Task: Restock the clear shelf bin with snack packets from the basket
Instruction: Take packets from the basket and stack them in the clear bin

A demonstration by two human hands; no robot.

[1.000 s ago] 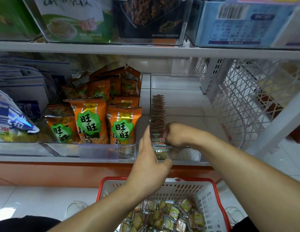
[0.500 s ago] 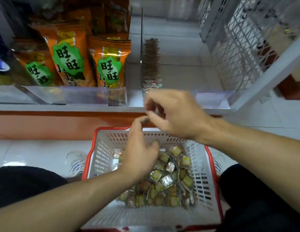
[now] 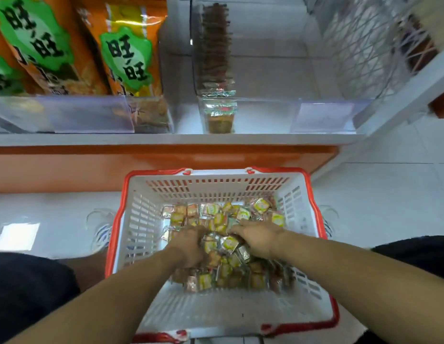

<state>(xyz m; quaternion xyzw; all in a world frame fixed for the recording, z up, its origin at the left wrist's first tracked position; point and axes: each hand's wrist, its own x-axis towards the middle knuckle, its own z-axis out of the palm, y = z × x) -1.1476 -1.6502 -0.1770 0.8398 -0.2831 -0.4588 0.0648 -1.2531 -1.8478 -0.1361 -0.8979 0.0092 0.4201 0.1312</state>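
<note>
Both hands down in white red-rimmed basket (image 3: 141,219), buried in heap of snack packets (image 3: 231,244). Left hand (image 3: 188,247) curled around packets; right hand (image 3: 259,238) flat on pile, grip unclear. Clear shelf bin (image 3: 325,112) above on shelf, single packet row along its left wall.

Orange snack bags (image 3: 126,53), wire mesh (image 3: 360,45)

I see both hands, left hand (image 3: 190,247) and right hand (image 3: 259,240), down among the snack packets (image 3: 217,217) in the white, red-rimmed basket (image 3: 141,219), below the clear shelf bin (image 3: 322,115).
</note>
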